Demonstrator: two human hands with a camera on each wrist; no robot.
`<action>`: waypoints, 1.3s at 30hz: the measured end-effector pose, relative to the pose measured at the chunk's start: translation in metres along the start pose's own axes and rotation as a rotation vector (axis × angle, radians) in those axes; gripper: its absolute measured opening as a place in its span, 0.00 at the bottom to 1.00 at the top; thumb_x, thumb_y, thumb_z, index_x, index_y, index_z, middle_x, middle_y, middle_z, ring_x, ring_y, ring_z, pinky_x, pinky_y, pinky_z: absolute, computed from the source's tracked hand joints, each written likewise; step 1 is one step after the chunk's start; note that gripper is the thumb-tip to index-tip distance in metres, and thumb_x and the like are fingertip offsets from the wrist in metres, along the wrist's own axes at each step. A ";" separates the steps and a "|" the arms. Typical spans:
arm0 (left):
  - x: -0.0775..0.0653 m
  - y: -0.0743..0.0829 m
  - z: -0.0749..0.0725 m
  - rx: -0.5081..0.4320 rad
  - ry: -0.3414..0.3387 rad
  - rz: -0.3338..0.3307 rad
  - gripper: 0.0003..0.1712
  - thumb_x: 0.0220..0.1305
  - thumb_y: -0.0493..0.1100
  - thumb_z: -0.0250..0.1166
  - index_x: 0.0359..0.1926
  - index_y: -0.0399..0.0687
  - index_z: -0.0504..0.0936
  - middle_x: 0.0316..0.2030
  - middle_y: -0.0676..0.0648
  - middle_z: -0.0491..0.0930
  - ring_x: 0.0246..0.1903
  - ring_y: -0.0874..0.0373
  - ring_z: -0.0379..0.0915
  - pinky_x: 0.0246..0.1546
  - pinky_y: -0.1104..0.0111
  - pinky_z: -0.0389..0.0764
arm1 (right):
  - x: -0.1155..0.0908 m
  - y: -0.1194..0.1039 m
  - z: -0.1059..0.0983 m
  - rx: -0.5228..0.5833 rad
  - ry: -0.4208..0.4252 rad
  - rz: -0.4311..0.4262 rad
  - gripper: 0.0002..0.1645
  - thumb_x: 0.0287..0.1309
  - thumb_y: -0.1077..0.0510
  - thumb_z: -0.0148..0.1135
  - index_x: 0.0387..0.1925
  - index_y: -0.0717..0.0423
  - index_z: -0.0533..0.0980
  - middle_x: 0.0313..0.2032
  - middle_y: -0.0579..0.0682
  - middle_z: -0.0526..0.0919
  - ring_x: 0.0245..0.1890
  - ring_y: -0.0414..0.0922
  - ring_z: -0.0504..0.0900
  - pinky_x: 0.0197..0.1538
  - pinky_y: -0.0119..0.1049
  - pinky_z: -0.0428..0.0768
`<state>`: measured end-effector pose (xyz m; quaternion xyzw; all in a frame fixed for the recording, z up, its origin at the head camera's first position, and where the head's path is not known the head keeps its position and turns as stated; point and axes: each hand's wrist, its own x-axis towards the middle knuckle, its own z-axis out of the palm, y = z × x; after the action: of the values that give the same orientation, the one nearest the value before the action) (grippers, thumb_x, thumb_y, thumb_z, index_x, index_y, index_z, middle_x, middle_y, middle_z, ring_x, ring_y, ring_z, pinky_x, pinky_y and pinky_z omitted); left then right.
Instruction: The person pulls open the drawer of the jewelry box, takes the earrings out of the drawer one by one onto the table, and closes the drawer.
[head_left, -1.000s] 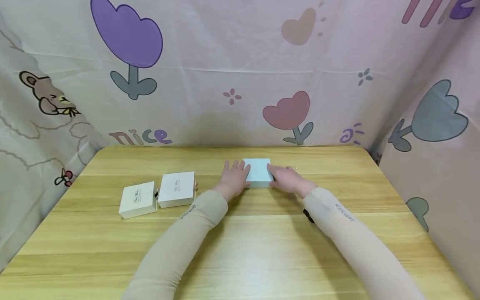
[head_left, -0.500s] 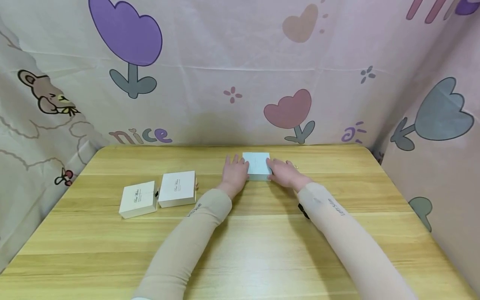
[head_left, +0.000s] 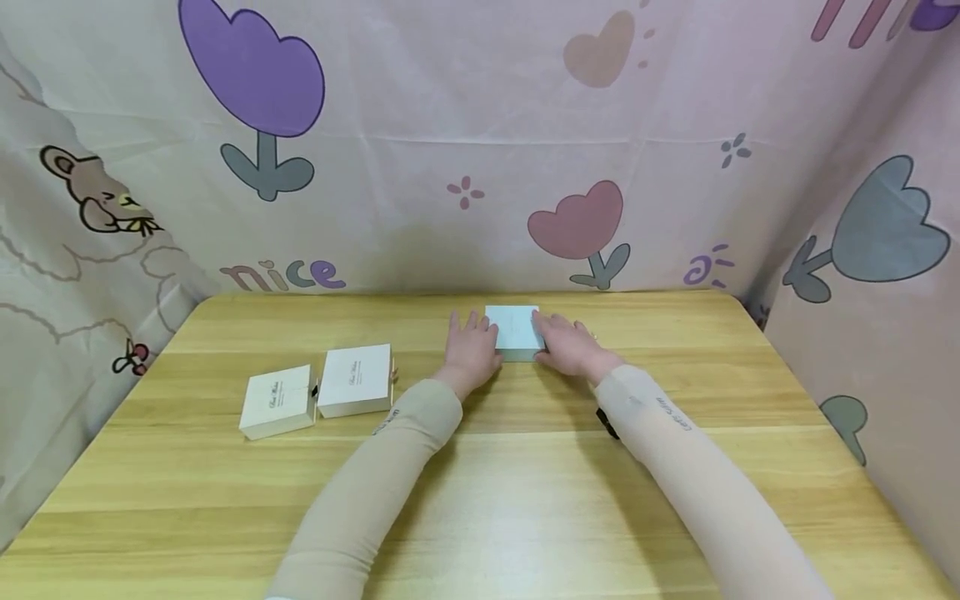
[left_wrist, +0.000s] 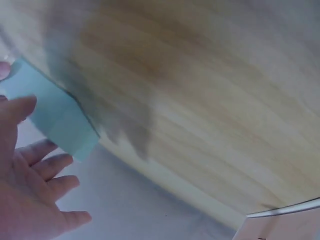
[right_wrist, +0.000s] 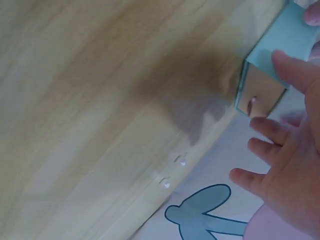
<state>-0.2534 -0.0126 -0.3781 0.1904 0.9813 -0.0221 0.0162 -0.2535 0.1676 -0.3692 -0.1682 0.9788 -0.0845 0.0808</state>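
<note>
A light blue drawer box (head_left: 513, 327) lies near the far edge of the wooden table. My left hand (head_left: 470, 350) is at its left side, fingers spread and mostly straight. In the left wrist view the left thumb (left_wrist: 22, 107) lies across the box's near face. On the opposite side is my right hand (head_left: 568, 343), one fingertip over the top's right edge and the thumb at the near corner. The right wrist view shows a small ribbon pull (right_wrist: 251, 105) on the box's tan end; the other fingers of that hand spread away from it.
Two white boxes with printed lettering, the left box (head_left: 278, 402) and the right box (head_left: 356, 380), lie side by side to my left. Small clear pieces (right_wrist: 181, 160) sit on the table right of the blue box. A patterned curtain (head_left: 420, 167) hangs behind the table.
Both hands have moved the light blue box a little farther away, toward the table's back edge. Over the last half second, hands and box have stayed nearly still. The white boxes have not moved.
</note>
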 end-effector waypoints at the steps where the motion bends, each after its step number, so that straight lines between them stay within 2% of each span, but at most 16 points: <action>1: -0.001 -0.001 -0.001 -0.016 0.006 0.001 0.37 0.63 0.58 0.58 0.67 0.46 0.62 0.69 0.44 0.60 0.71 0.48 0.50 0.70 0.47 0.47 | -0.001 0.000 -0.001 0.009 0.018 0.002 0.46 0.60 0.51 0.59 0.71 0.62 0.48 0.67 0.64 0.60 0.69 0.60 0.57 0.67 0.62 0.54; 6: -0.011 -0.019 -0.019 -0.087 0.031 0.018 0.44 0.59 0.59 0.60 0.68 0.40 0.58 0.68 0.41 0.61 0.70 0.45 0.51 0.68 0.45 0.50 | -0.011 0.006 -0.007 0.039 0.077 0.000 0.47 0.58 0.50 0.61 0.71 0.60 0.49 0.67 0.64 0.60 0.69 0.61 0.55 0.68 0.63 0.51; 7: -0.014 -0.026 -0.024 -0.104 0.010 0.024 0.45 0.59 0.59 0.61 0.69 0.39 0.57 0.68 0.40 0.59 0.70 0.44 0.49 0.69 0.44 0.48 | -0.014 0.008 -0.009 0.044 0.079 -0.003 0.46 0.58 0.50 0.61 0.71 0.60 0.50 0.67 0.65 0.59 0.70 0.61 0.54 0.68 0.63 0.50; 10: -0.030 -0.050 -0.040 -0.183 -0.118 0.031 0.53 0.54 0.59 0.64 0.71 0.36 0.50 0.72 0.39 0.51 0.72 0.42 0.40 0.69 0.43 0.41 | -0.021 0.016 -0.013 0.055 0.092 -0.008 0.43 0.58 0.51 0.60 0.70 0.60 0.54 0.68 0.65 0.58 0.70 0.62 0.52 0.69 0.63 0.47; 13: -0.048 -0.076 -0.051 -0.240 -0.291 -0.013 0.63 0.49 0.57 0.70 0.72 0.34 0.41 0.73 0.36 0.41 0.72 0.39 0.33 0.68 0.42 0.34 | -0.028 0.025 -0.017 0.054 0.113 0.001 0.41 0.58 0.51 0.60 0.68 0.61 0.57 0.68 0.64 0.59 0.70 0.62 0.52 0.68 0.64 0.46; 16: -0.064 -0.098 -0.057 -0.194 -0.412 -0.100 0.68 0.42 0.53 0.75 0.71 0.30 0.40 0.72 0.32 0.37 0.71 0.35 0.31 0.66 0.39 0.29 | -0.033 0.033 -0.020 0.050 0.120 0.022 0.40 0.58 0.51 0.60 0.68 0.61 0.58 0.68 0.63 0.59 0.70 0.62 0.51 0.68 0.64 0.45; 20: -0.076 -0.116 -0.058 -0.066 -0.474 -0.165 0.63 0.37 0.48 0.77 0.68 0.25 0.50 0.69 0.26 0.46 0.69 0.30 0.35 0.63 0.34 0.31 | -0.038 0.042 -0.020 0.040 0.117 0.031 0.40 0.57 0.51 0.61 0.67 0.61 0.59 0.67 0.64 0.60 0.70 0.63 0.52 0.68 0.65 0.45; 24: -0.079 -0.119 -0.057 -0.060 -0.479 -0.166 0.59 0.38 0.44 0.76 0.66 0.23 0.54 0.67 0.26 0.52 0.68 0.29 0.39 0.63 0.34 0.29 | -0.042 0.046 -0.021 0.029 0.113 0.023 0.38 0.57 0.52 0.61 0.65 0.63 0.61 0.66 0.65 0.61 0.69 0.64 0.52 0.67 0.66 0.45; 27: -0.076 -0.116 -0.056 -0.080 -0.458 -0.134 0.57 0.38 0.42 0.76 0.66 0.24 0.55 0.66 0.27 0.55 0.68 0.30 0.42 0.63 0.34 0.27 | -0.045 0.046 -0.021 0.029 0.117 0.018 0.36 0.57 0.52 0.61 0.63 0.64 0.64 0.65 0.65 0.63 0.69 0.63 0.53 0.67 0.67 0.45; 32: -0.071 -0.109 -0.053 -0.069 -0.438 -0.083 0.57 0.39 0.49 0.77 0.65 0.26 0.57 0.65 0.28 0.59 0.68 0.31 0.47 0.62 0.33 0.29 | -0.046 0.047 -0.019 0.017 0.115 0.012 0.32 0.58 0.53 0.60 0.61 0.64 0.67 0.63 0.65 0.66 0.69 0.63 0.54 0.66 0.68 0.45; 39: -0.061 -0.093 -0.049 -0.114 -0.416 -0.026 0.58 0.39 0.53 0.77 0.65 0.28 0.58 0.64 0.30 0.63 0.67 0.34 0.52 0.63 0.33 0.33 | -0.048 0.051 -0.015 -0.002 0.122 0.009 0.28 0.58 0.53 0.59 0.58 0.64 0.70 0.62 0.66 0.67 0.67 0.63 0.57 0.65 0.69 0.47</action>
<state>-0.2327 -0.1188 -0.3233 0.1677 0.9589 -0.0055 0.2288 -0.2279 0.2336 -0.3582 -0.1584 0.9827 -0.0932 0.0214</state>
